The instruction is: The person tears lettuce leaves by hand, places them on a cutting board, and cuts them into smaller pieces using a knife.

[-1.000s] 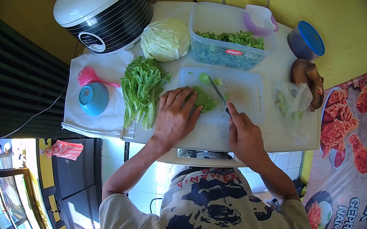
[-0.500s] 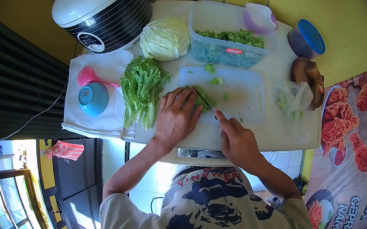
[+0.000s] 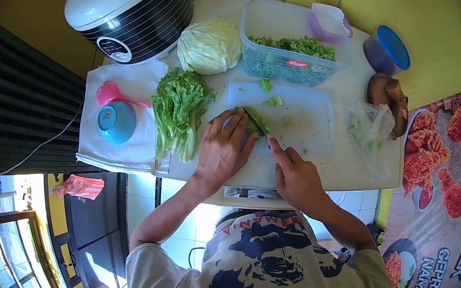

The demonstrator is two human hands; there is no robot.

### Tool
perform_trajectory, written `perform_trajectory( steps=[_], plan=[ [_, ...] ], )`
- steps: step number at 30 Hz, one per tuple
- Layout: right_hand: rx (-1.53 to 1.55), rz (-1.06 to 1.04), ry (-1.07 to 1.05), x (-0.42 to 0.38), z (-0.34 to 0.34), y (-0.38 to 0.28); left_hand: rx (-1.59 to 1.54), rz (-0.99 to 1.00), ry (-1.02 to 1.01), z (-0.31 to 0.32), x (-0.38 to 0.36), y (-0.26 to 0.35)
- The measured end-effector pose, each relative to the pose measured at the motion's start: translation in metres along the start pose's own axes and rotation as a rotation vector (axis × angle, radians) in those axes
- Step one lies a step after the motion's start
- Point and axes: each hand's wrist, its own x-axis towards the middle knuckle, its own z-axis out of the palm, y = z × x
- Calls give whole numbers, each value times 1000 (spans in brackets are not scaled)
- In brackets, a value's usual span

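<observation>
My right hand grips a knife, its blade lying across a small bunch of green lettuce on the white cutting board. Pressed over the left part of that bunch is my left hand, fingers bent beside the blade and hiding some of the leaves. A few cut scraps are scattered over the board. Left of my left hand lies a pile of whole lettuce leaves. Behind the board stands a clear plastic container holding chopped lettuce.
A cabbage sits beside a rice cooker at the back. On a white cloth are a blue bowl and a pink ladle. To the right are a plastic bag, a brown wooden object and a blue-lidded tub.
The knife blade has tilted slightly, showing more of its flat side over the lettuce. My left hand stays in nearly the same place.
</observation>
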Motion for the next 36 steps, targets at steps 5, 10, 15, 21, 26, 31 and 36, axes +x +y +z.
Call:
perform_trajectory(
  steps=[5,10,15,21,26,31,36],
  plan=[
    [-102,-14,-4,21,-1,-6,17,10,11,3,0,2],
    [-97,-22,-41,-5,-6,2,29,1,-7,3,0,3],
    [-95,-2,-100,-55,-21,8,27,-23,-7,0,-1,5],
    [54,19,41,-51,-22,11,-162,-132,-11,-20,15,-5],
    [73,25,64,-44,-13,13,-182,-176,47,-17,28,-20],
    [9,70,92,-40,-14,20,-94,-133,-106,-20,25,-23],
    [14,98,151,-39,-20,21,-139,-139,-139,-21,26,-24]
  ],
)
